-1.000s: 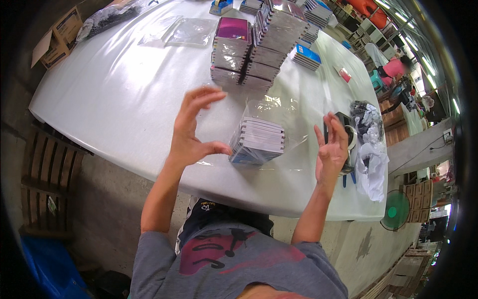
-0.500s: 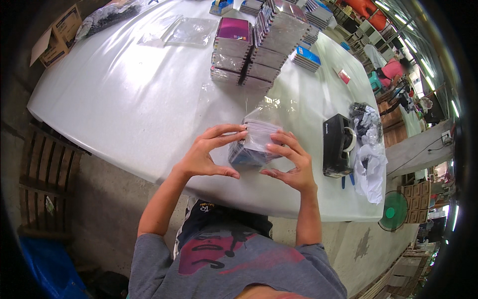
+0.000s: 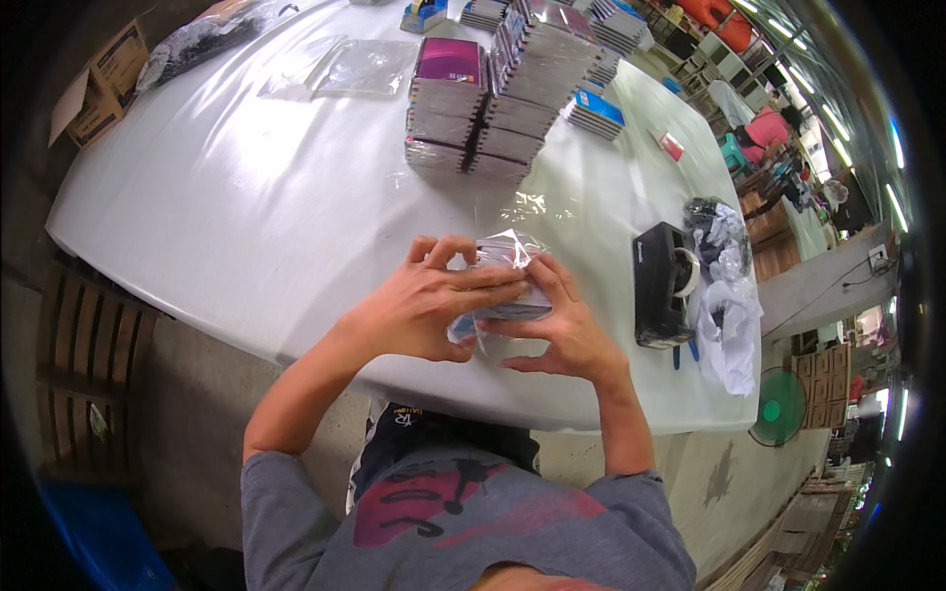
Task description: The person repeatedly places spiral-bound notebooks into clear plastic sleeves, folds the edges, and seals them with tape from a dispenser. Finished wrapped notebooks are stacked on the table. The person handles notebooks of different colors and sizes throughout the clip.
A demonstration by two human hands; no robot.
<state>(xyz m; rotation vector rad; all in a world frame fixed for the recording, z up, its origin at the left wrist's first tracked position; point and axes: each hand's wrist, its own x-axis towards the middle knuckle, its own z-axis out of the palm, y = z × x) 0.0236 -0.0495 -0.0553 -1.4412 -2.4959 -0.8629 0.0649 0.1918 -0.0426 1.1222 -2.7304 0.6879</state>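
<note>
A bundle of small notebooks [image 3: 522, 307] in clear plastic film [image 3: 507, 246] sits near the table's front edge, largely covered by my hands. My left hand [image 3: 419, 300] reaches over its top, two fingers stretched across the film, the others bent up, the thumb low on the near side. My right hand [image 3: 572, 330] cups the right side, fingertips on the top beside the left fingers and thumb toward me. Beyond the hands rises a tall stack of wrapped spiral notebooks [image 3: 443, 97], one with a purple cover on top.
The white-covered table [image 3: 197, 227] carries flat clear bags [image 3: 365, 69], blue-covered notebooks [image 3: 596, 113] and a red-and-white card [image 3: 670, 146]. On the right stand a black tape dispenser [image 3: 658, 286] and crumpled plastic [image 3: 729, 335]. A green fan [image 3: 777, 406] and a seated person [image 3: 764, 133] are farther off.
My left hand has moved right over the bundle's top, its fingers now lying across the film. The right hand has closed in, and its fingertips meet the left ones.
</note>
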